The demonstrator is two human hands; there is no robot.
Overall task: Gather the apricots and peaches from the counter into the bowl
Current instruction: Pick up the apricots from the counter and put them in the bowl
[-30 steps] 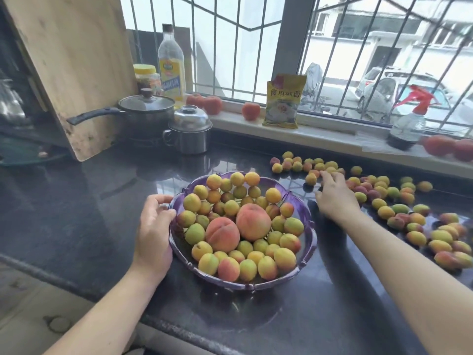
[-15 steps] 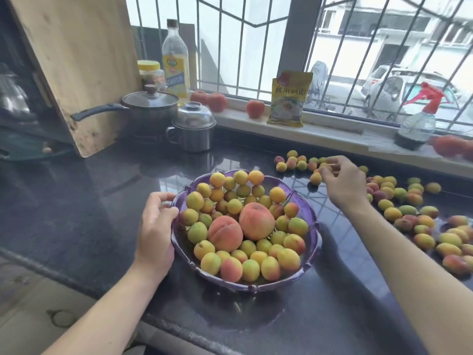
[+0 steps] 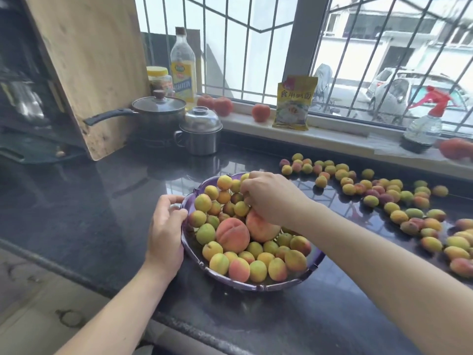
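A purple bowl (image 3: pixel 245 285) stands on the dark counter (image 3: pixel 102 201), heaped with several apricots and two larger peaches (image 3: pixel 232 234). My left hand (image 3: pixel 166 231) grips the bowl's left rim. Over the far side of the heap, my right hand (image 3: pixel 268 198) has its fingers curled down among the apricots; whether it holds any fruit is hidden. Several loose apricots (image 3: pixel 384 198) lie scattered on the counter to the right of the bowl.
A wooden board (image 3: pixel 89 67) leans at the back left beside a lidded pot (image 3: pixel 158 111) and a steel mug (image 3: pixel 201 131). On the sill stand an oil bottle (image 3: pixel 183 67), tomatoes (image 3: pixel 260 112), a yellow packet (image 3: pixel 294 103) and a spray bottle (image 3: pixel 425 124).
My right hand has moved left from the loose apricots on the counter to over the bowl's far side. My left hand has stayed on the rim.
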